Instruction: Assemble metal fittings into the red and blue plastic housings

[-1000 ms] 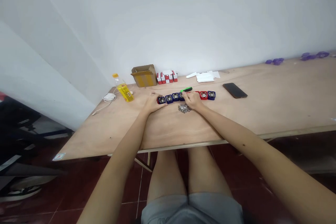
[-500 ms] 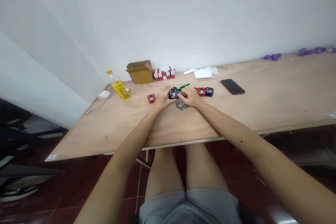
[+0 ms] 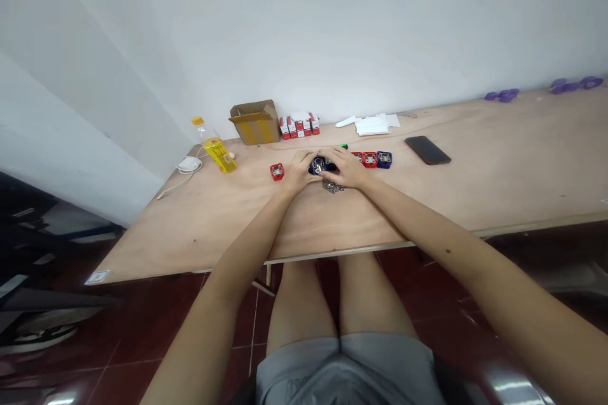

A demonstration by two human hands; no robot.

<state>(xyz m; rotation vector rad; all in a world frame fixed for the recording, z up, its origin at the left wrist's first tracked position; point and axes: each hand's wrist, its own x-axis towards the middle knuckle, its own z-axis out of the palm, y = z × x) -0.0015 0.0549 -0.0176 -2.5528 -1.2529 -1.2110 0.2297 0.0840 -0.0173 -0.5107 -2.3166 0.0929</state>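
Pale, plain wall (image 3: 342, 31) behind a light wooden table (image 3: 228, 215); dark red tiled floor (image 3: 237, 329) below.

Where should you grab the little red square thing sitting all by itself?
Probably pinch the red square thing by two opposite sides, left hand coming from above, because it lies flat and nothing touches its sides.

left hand (image 3: 299, 172) + right hand (image 3: 349, 168): around dark-blue pieces (image 3: 316, 165) | metal bits (image 3: 331, 186): beside right hand | red piece (image 3: 277, 171): near left hand
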